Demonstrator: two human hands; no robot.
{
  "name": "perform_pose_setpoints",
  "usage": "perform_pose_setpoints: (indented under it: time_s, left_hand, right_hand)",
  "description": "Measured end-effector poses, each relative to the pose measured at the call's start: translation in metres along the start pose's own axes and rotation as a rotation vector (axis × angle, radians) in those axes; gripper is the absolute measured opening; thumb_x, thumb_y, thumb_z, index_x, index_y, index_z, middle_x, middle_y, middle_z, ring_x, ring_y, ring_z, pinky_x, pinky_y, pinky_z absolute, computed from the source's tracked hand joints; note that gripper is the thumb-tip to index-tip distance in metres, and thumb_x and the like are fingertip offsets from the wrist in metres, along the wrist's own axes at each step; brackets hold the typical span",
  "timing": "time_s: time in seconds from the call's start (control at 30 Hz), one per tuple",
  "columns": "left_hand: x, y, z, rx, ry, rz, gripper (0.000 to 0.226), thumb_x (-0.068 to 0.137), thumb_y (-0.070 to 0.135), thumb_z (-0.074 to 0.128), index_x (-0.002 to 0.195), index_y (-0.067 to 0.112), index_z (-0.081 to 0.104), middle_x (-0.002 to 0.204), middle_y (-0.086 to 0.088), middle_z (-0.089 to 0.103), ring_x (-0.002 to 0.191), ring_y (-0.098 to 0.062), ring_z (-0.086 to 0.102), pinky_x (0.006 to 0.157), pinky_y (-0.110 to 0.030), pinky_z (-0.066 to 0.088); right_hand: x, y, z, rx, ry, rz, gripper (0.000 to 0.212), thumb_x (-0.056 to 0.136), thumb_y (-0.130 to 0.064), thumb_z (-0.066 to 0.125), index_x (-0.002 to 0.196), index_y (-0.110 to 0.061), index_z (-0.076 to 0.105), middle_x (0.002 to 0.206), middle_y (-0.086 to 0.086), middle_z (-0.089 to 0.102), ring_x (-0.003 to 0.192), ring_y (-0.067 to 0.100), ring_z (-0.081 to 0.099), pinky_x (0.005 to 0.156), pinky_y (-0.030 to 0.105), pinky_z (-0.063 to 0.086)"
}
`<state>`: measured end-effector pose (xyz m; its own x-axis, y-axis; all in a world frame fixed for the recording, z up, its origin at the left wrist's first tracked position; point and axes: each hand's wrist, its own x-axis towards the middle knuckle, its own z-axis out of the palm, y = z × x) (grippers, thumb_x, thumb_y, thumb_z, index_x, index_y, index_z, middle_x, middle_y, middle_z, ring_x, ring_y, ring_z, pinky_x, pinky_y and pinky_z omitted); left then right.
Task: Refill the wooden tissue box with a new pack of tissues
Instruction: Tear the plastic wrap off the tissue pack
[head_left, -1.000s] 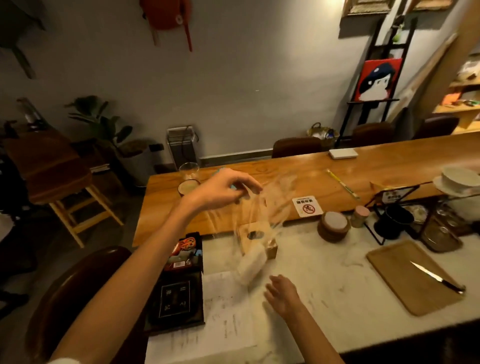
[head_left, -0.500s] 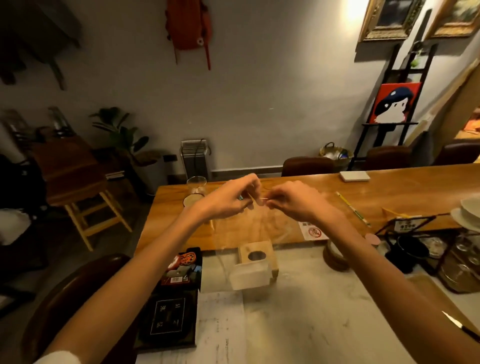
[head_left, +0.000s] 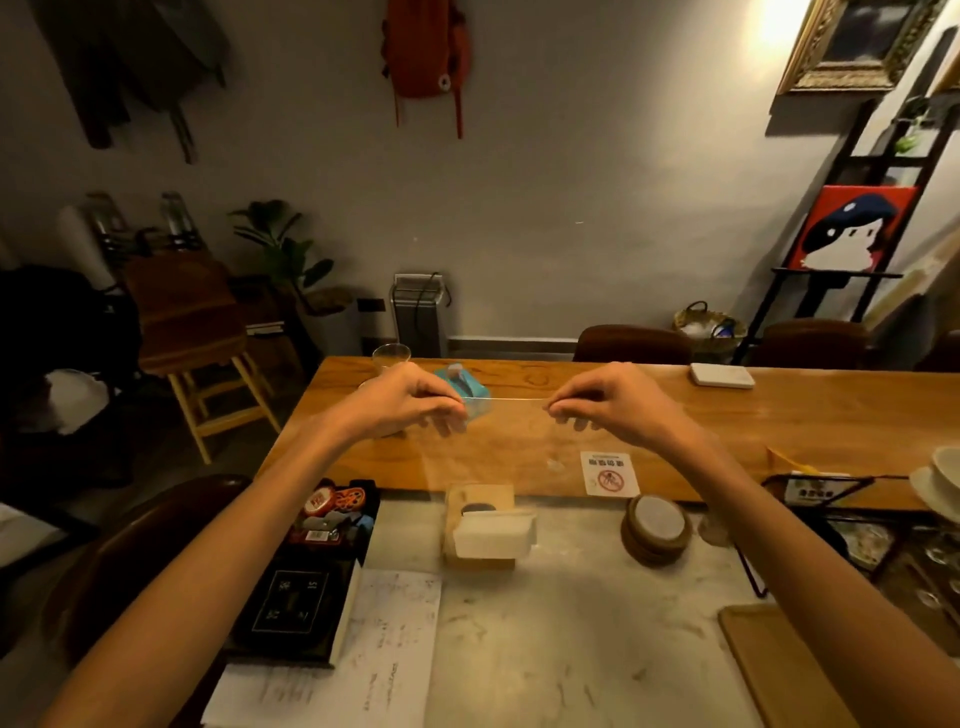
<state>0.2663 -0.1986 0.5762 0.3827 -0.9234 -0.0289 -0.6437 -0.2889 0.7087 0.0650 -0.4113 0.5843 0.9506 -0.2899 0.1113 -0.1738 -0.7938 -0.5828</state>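
Between the left hand (head_left: 400, 402) and right hand (head_left: 618, 402), each pinching a top corner, a clear plastic bag (head_left: 498, 447) hangs stretched, holding white tissues (head_left: 493, 535) below them.

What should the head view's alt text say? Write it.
Two raised hands, left and right, stretch a clear plastic wrapper taut between pinched fingers. Below, a white tissue stack rests against a wooden tissue box on a marble counter.

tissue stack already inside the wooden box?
No. The white tissue stack lies on top of the wooden tissue box, not inside it.
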Motion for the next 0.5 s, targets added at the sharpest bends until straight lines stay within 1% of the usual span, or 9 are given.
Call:
perform_pose_setpoints:
  time_s: [0.07,0.17,0.23,0.3,0.4,0.5]
  left_hand:
    - [-0.002,0.0,0.002,-0.057,0.025,-0.014,0.02,0.088,0.023,0.065,0.105,0.014,0.074,0.094,0.003,0.076,0.089,-0.012,0.072,0.084,-0.043,0.059]
    - [-0.006,0.001,0.001,-0.08,0.057,-0.003,0.018,0.088,0.018,0.065,0.103,0.013,0.074,0.096,0.0,0.075,0.093,-0.014,0.071,0.085,-0.043,0.058]
    - [-0.009,0.003,-0.001,-0.103,0.038,-0.016,0.019,0.089,0.016,0.064,0.104,0.011,0.074,0.096,-0.002,0.075,0.091,-0.015,0.071,0.085,-0.042,0.058]
    - [-0.011,0.004,-0.005,-0.127,-0.008,-0.024,0.021,0.09,0.015,0.062,0.107,0.007,0.072,0.096,-0.003,0.076,0.09,-0.017,0.073,0.084,-0.042,0.059]
    - [-0.024,0.007,-0.017,-0.134,-0.068,-0.016,0.022,0.091,0.012,0.06,0.109,0.008,0.071,0.099,-0.002,0.076,0.093,-0.016,0.072,0.083,-0.033,0.059]
    - [-0.044,0.013,-0.032,-0.144,-0.105,0.016,0.022,0.091,0.009,0.059,0.108,0.014,0.072,0.1,0.007,0.075,0.097,-0.011,0.07,0.082,-0.023,0.057]
  right_hand:
    - [-0.007,0.007,-0.009,-0.007,-0.007,0.01,0.013,0.085,-0.029,0.069,0.097,-0.031,0.073,0.085,-0.014,0.072,0.075,-0.004,0.066,0.066,0.018,0.055]
    - [-0.015,0.019,-0.021,-0.009,-0.063,0.072,0.015,0.086,-0.026,0.068,0.1,-0.029,0.073,0.087,-0.012,0.072,0.077,-0.001,0.067,0.072,0.024,0.058]
    - [-0.019,0.026,-0.027,-0.013,-0.096,0.124,0.017,0.087,-0.024,0.068,0.102,-0.025,0.074,0.089,-0.01,0.073,0.079,0.003,0.069,0.077,0.029,0.06]
    - [-0.023,0.029,-0.032,0.005,-0.094,0.15,0.015,0.086,-0.022,0.069,0.1,-0.024,0.075,0.089,-0.01,0.074,0.08,0.003,0.069,0.079,0.032,0.06]
    - [-0.04,0.025,-0.041,0.079,-0.041,0.139,0.017,0.086,-0.018,0.069,0.1,-0.026,0.075,0.09,-0.01,0.075,0.082,0.002,0.069,0.078,0.03,0.06]
    - [-0.063,0.013,-0.051,0.216,-0.025,0.101,0.021,0.086,-0.013,0.066,0.101,-0.025,0.075,0.093,-0.013,0.075,0.086,0.004,0.069,0.076,0.022,0.058]
